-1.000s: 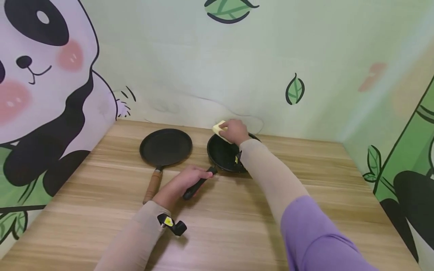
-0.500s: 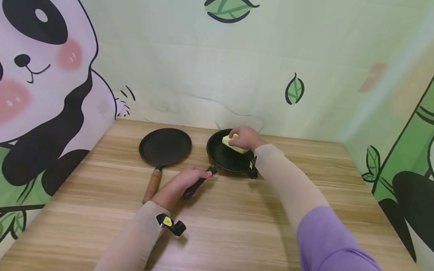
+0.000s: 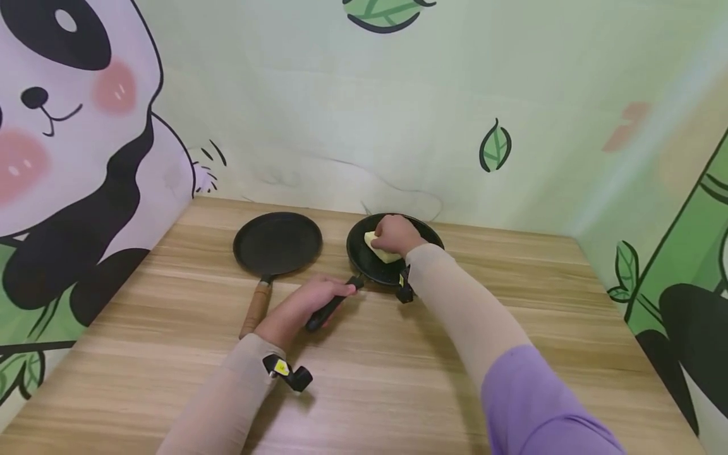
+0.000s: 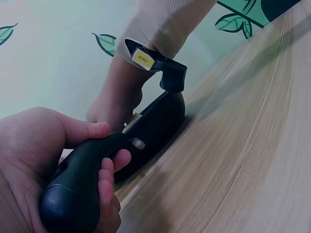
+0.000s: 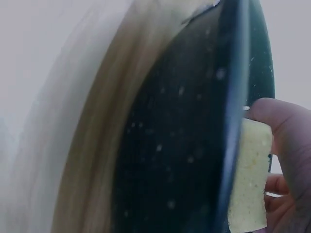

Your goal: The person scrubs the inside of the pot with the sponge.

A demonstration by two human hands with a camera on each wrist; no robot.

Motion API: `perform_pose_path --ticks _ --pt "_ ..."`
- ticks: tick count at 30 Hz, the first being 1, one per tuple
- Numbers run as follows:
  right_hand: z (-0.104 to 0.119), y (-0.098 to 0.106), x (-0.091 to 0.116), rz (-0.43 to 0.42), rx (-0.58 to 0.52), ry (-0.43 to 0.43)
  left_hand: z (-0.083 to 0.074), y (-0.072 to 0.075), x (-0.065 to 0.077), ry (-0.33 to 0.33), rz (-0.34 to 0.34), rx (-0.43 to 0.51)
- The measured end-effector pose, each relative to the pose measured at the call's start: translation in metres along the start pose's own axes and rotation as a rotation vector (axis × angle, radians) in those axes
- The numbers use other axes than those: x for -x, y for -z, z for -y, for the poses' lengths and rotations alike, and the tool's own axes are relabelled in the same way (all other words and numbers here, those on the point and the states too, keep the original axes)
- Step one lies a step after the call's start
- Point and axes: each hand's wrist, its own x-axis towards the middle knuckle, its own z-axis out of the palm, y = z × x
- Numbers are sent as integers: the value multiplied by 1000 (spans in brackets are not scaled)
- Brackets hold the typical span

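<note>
A deep black frying pan rests on the wooden table, its black handle pointing toward the near left. My left hand grips that handle, thumb along the top and fingers curled beneath, as the left wrist view shows. Inside the pan, my right hand holds a pale yellow sponge against the inner surface. In the right wrist view the sponge sits between thumb and fingers, partly behind the pan's rim. Small light specks dot the pan's dark outer wall there.
A flat black griddle pan with a brown wooden handle lies left of the frying pan. Behind both, a wall printed with leaves and a panda meets the back edge of the wooden table.
My right hand has carried the sponge from the pan's far rim down into the pan, first rightward, then back left and nearer. The left hand keeps its grip on the handle.
</note>
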Motion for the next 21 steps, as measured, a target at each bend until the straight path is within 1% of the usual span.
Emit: perform_pose_path --ticks 2,4,7,11,16,21 --pt "3 2 2 32 -15 29 -2 0 -1 2 2 -4" --pt "6 5 4 69 -11 77 -2 0 -2 -3 0 -12" --pt "12 10 9 139 13 145 -4 -1 -2 -8 -6 -20" --pt "20 16 19 240 73 225 -5 -2 -2 -4 -21 -17" --pt "23 24 37 340 155 285 -4 -4 -1 -7 -36 -8" --pt "18 34 51 420 224 300 -3 -6 -1 -13 -49 13"
